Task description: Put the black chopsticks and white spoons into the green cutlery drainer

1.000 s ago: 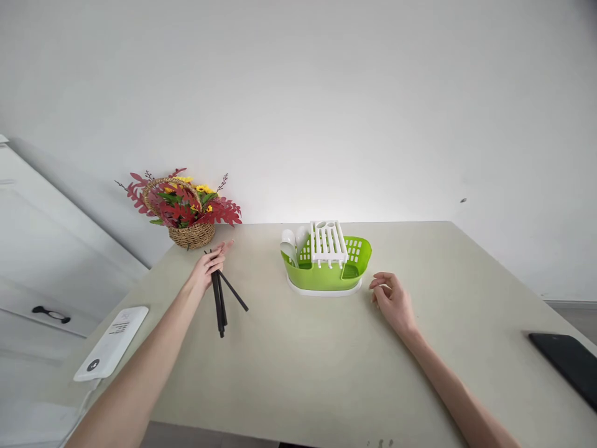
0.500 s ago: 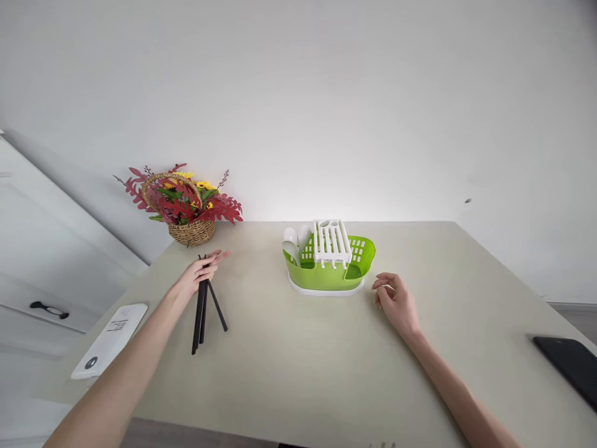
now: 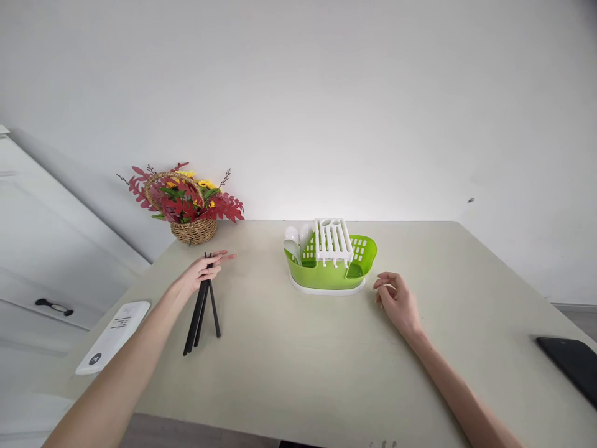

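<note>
Several black chopsticks [image 3: 199,314] slant down from my left hand [image 3: 204,269], which is closed round their upper ends. Their lower ends fan apart, with one splayed off to the right. The index finger of that hand points out to the right. My right hand [image 3: 396,303] rests on the table with its fingers loosely bent and slightly apart, holding nothing. Just left of it stands a green drainer basket [image 3: 321,279] on a white base, near the fingertips. White spoons [image 3: 293,244] stand in the basket's left end, and a white slatted rack [image 3: 334,241] spans its middle.
A wicker basket of red and yellow flowers [image 3: 193,231] stands at the table's back left. A white flat box-like object [image 3: 113,336] lies by the left edge, partly behind my left forearm. A black phone [image 3: 571,370] lies at the right edge. The wall borders the table's back.
My left hand has moved slightly right, and the chopsticks' lower ends have swung to the left. My right hand stays beside the green basket. The whole view has shifted a little.
</note>
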The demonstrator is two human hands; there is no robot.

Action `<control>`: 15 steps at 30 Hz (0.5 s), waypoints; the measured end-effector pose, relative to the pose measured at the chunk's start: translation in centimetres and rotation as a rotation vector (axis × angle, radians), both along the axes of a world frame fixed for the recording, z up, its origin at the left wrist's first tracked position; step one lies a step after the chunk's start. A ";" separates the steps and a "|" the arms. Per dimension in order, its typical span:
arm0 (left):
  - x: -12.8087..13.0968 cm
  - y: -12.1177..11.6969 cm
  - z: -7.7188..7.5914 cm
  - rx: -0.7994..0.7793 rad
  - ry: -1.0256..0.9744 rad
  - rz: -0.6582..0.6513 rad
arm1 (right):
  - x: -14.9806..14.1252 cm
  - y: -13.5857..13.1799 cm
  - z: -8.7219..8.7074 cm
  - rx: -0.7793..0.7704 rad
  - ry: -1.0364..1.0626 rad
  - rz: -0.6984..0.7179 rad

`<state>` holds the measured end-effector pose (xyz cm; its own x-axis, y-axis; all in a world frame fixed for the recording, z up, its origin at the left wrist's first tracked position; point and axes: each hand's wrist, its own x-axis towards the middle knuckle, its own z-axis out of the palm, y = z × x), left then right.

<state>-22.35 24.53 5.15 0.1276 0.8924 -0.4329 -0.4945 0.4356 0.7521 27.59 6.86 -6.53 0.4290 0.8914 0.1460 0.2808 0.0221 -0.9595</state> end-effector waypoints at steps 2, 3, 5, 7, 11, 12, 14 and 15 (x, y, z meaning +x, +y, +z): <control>-0.2 0.3 -0.1 0.025 0.219 -0.133 | 0.0 0.0 0.0 -0.004 -0.003 0.002; -0.2 0.4 -0.1 0.054 0.312 -0.186 | 0.0 0.0 0.0 -0.005 -0.002 0.002; -0.2 0.4 -0.2 0.124 0.425 -0.234 | 0.0 0.0 0.0 -0.008 0.003 0.003; 0.0 0.4 -0.3 0.170 0.498 -0.252 | 0.0 0.0 0.0 -0.009 0.009 0.002; 0.8 0.0 -0.8 0.198 0.563 -0.222 | 0.1 0.1 -0.1 -0.008 0.013 0.000; 1.0 -0.1 -1.0 0.203 0.575 -0.212 | 0.1 0.1 -0.1 -0.007 0.013 -0.001; 1.5 -0.4 -1.4 0.217 0.608 -0.204 | 0.2 0.1 -0.2 -0.003 0.013 -0.001; 1.7 -0.6 -1.6 0.226 0.629 -0.202 | 0.2 0.1 -0.3 -0.001 0.014 0.001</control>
